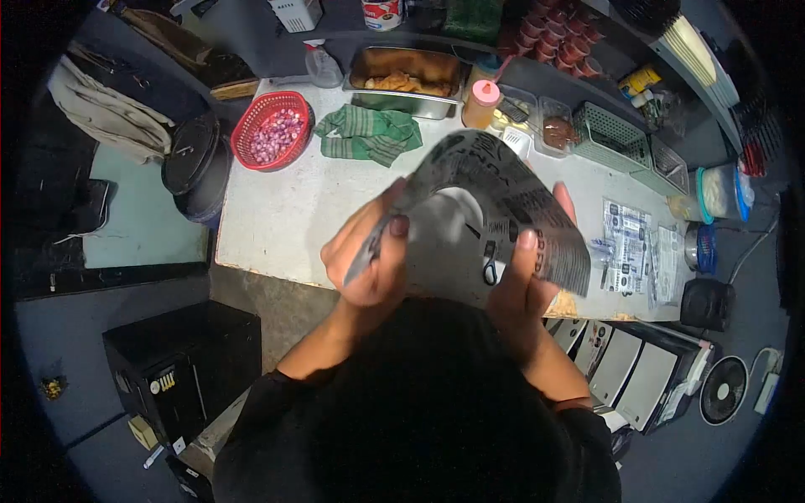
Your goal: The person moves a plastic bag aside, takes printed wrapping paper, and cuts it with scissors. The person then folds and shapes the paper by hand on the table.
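In the head view, the left hand (365, 256) and right hand (521, 281) each grip one end of a printed sheet (537, 193), thumbs on the near side, holding it between them above the white tabletop (272, 222). The sheet is bent into an arch, its ends apart; the bending looks under way rather than complete, though how much remains cannot be told. Scissors (490, 267) lie just left of the right hand, and flat printed sheets (627, 243) lie off to its right. Beyond the left hand, to its left, a red plastic basket (241, 151) holds chopped purple onions (278, 136). Straight ahead of the hands, a steel pan (402, 104) contains golden-brown food pieces (407, 82). Beyond the right hand stand a pink-capped squeeze bottle (480, 111) with orange-brown contents and a clear container (552, 151) of something brown, too indistinct to name.
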`<state>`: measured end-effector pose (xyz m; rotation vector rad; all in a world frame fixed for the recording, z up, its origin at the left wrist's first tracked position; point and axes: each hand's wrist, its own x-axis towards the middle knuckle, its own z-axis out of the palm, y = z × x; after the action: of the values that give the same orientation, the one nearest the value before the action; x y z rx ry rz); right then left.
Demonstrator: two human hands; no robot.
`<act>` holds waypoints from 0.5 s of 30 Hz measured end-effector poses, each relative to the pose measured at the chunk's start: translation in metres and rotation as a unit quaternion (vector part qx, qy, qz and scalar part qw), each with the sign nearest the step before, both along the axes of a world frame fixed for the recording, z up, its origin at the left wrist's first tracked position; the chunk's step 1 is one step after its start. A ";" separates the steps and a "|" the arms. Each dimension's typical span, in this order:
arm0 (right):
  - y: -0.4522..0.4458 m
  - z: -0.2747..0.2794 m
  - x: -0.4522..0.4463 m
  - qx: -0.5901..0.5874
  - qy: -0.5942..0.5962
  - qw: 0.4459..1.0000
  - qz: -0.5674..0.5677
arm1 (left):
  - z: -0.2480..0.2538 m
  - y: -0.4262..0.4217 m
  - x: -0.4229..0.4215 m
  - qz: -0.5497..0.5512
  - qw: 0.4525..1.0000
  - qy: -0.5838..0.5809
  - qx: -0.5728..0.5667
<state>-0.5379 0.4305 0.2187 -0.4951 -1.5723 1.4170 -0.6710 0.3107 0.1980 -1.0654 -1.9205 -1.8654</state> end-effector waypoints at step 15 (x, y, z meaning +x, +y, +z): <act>0.035 -0.195 -0.043 -0.167 -0.038 0.973 0.155 | -0.179 0.052 -0.019 -0.206 0.946 -0.224 -0.113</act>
<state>-0.5807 0.4659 0.0240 -0.5208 -1.5238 1.9396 -0.6901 0.3629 0.0189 -1.2772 -2.3535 -2.3189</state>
